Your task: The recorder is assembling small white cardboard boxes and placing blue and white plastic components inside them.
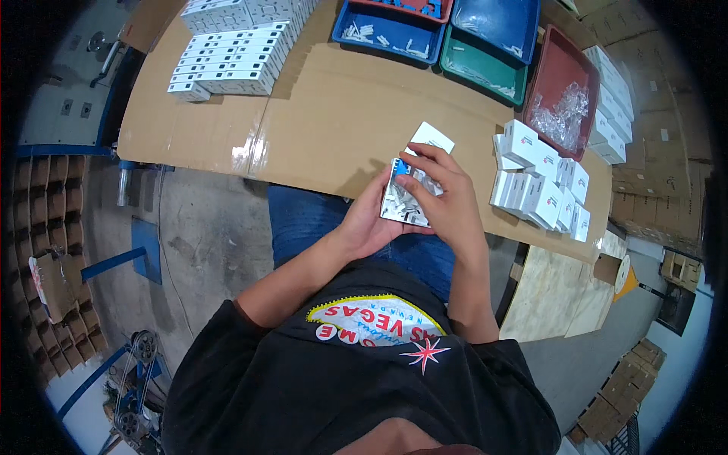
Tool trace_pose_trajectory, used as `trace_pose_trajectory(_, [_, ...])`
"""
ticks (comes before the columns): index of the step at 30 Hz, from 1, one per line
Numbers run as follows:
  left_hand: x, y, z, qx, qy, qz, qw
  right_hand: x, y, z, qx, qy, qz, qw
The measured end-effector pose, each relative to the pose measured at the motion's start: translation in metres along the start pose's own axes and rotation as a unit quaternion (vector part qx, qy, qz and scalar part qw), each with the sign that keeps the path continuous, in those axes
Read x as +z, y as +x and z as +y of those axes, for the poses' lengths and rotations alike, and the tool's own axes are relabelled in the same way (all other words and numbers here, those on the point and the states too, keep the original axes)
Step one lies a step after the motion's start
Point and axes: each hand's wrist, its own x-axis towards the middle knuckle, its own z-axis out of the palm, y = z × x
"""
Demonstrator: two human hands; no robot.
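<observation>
My left hand is wrapped round the side and bottom of a small open white box at the table's front edge. Small white and clear pieces fill the box. Over it bends my right hand, its thumb and fingertips closed about a small blue piece at the box's far end. Just beyond the fingers, a white box lid stands up or lies on the table; its exact join with the box is hidden.
Stacked white boxes stand far left on the cardboard-covered table. At the back are blue and green bins of small white parts, and a dark red bin of clear plastic. Several small white boxes sit at right.
</observation>
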Motion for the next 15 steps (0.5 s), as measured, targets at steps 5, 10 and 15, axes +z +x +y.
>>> trace_pose_trajectory(5, [-0.007,0.008,0.005,0.005,-0.006,-0.039,0.999,-0.030,0.011,0.047,0.080,0.142,0.097,0.982])
trace_pose_trajectory(10, [-0.013,0.002,0.018,0.035,0.003,-0.009,0.999,-0.036,0.011,0.094,0.181,-0.001,0.092,0.979])
trace_pose_trajectory(15, [-0.010,0.001,0.023,0.060,0.029,-0.014,0.998,0.002,0.012,0.121,0.038,-0.127,-0.017,0.991])
